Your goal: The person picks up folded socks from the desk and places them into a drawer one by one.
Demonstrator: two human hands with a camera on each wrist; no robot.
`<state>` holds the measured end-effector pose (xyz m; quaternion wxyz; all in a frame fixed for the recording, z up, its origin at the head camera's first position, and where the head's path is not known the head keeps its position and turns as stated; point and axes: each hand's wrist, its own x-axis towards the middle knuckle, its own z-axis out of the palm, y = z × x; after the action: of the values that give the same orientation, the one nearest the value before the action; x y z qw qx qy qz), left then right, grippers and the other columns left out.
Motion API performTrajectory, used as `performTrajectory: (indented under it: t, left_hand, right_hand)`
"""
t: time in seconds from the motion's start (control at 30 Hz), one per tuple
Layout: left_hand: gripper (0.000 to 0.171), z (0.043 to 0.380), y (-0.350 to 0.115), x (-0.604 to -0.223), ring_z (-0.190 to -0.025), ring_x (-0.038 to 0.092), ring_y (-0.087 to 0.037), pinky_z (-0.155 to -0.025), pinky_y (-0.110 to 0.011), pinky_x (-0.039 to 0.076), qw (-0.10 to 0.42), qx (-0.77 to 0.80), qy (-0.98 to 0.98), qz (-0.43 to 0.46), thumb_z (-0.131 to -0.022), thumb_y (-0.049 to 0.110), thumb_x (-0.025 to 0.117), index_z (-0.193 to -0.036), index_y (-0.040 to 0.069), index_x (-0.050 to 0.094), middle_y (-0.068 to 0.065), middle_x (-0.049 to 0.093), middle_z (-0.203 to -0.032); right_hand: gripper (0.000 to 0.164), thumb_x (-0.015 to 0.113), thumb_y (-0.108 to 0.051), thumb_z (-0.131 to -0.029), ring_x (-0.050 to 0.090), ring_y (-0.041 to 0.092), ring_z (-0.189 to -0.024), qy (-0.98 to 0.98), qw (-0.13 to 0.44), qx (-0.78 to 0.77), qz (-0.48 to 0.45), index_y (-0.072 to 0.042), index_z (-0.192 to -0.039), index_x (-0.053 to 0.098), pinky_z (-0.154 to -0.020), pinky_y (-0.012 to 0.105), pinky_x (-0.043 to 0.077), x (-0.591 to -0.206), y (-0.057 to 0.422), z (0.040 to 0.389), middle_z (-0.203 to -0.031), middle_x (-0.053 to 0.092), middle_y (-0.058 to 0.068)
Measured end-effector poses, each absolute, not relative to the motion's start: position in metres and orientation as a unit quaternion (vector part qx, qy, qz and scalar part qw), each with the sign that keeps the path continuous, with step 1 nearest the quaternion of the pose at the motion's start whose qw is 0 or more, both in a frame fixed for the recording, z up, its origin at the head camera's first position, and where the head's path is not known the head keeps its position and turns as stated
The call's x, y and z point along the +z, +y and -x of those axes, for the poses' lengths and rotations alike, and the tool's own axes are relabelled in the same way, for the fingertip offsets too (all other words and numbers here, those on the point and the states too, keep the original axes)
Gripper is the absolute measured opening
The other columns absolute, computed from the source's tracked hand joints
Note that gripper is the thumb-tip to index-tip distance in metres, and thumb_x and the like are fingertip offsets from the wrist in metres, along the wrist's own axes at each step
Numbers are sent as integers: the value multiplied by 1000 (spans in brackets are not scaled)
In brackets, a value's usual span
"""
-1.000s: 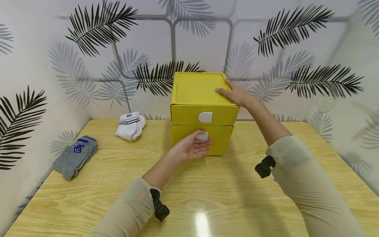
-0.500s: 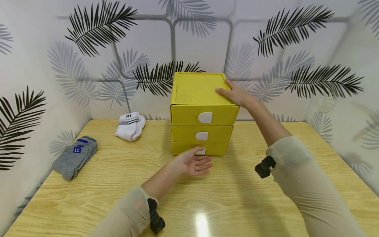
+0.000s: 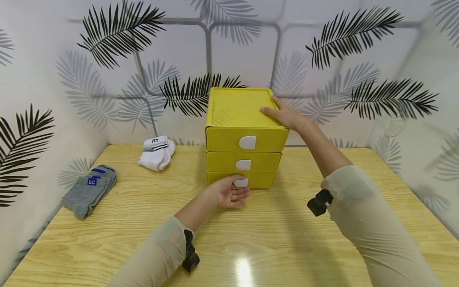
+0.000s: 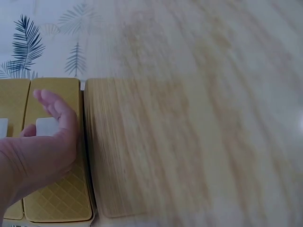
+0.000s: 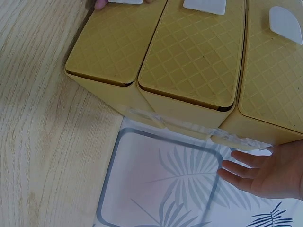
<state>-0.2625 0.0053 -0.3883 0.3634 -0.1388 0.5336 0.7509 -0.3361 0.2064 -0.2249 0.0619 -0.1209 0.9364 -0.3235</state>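
In the head view a yellow cabinet of three stacked drawers (image 3: 247, 139) stands at the table's back. My left hand (image 3: 226, 192) is at the bottom drawer (image 3: 261, 180), thumb above its white handle (image 3: 241, 183) and fingers curled below it. In the left wrist view the thumb and fingers lie on opposite sides of that handle (image 4: 46, 126). The right hand (image 3: 287, 115) rests on the cabinet's top right edge, thumb on the top. Its fingers (image 5: 244, 172) lie straight along the side in the right wrist view. All three drawers appear closed.
Folded white socks (image 3: 156, 153) and folded grey socks (image 3: 89, 191) lie on the left part of the wooden table (image 3: 143, 207). A wall covering with leaf prints (image 3: 247, 52) stands close behind the cabinet.
My left hand has moved down from the middle drawer's handle to below the bottom one, then slightly up and around that handle. The right hand has stayed on the cabinet.
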Motion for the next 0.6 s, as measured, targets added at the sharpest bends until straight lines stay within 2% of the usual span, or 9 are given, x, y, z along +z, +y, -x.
performTrajectory:
  t: [0.17,0.33,0.6]
  left_hand:
    - [27,261,4,-390,-76,59,-13,-72,-28,48,369,743,543,128,-91,30,55,-92,3,57,-4,60,-88]
    - [26,257,2,-390,-80,59,-14,-77,-30,48,378,743,538,125,-90,30,57,-94,4,56,-3,61,-91]
    - [29,241,0,-393,-77,59,-14,-78,-30,48,389,741,534,119,-90,32,57,-97,3,57,-1,61,-89]
  right_hand:
    - [79,38,-48,-94,0,32,-136,936,63,-325,122,-9,-147,-6,-107,47,4,-225,207,336,-151,-2,18]
    - [79,38,-47,-94,0,32,-136,936,63,-323,124,-8,-147,-6,-107,48,4,-225,206,336,-151,-2,18]
    - [79,38,-48,-94,0,33,-136,938,61,-320,123,-8,-147,-5,-107,48,3,-225,206,335,-151,-2,18]
